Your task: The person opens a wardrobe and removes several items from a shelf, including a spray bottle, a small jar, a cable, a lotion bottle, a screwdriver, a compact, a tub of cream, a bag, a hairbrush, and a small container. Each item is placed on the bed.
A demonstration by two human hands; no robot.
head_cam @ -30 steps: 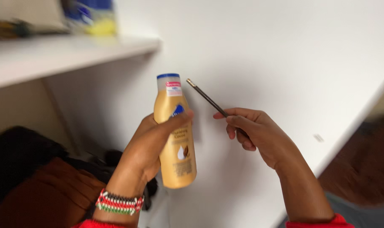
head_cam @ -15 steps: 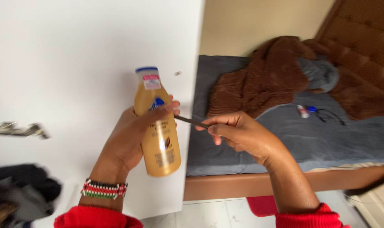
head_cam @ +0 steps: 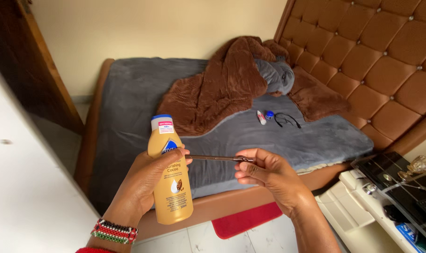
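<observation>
My left hand grips a tan lotion bottle with a blue cap, held upright in front of me. A beaded bracelet circles that wrist. My right hand pinches the end of a thin dark pencil, which lies level and points left, its tip reaching the fingers of my left hand at the bottle. Both hands hover over the near edge of a bed with a grey cover.
A brown blanket lies heaped on the bed, with a small tube, a blue cap and a dark cord beside it. A tufted tan headboard rises right. A white cabinet door stands left, a red mat below, a white side table right.
My view has swung right, from a white shelf and cabinet to the bed. The bottle and pencil stay in my hands; the pencil has dropped from tilted to level.
</observation>
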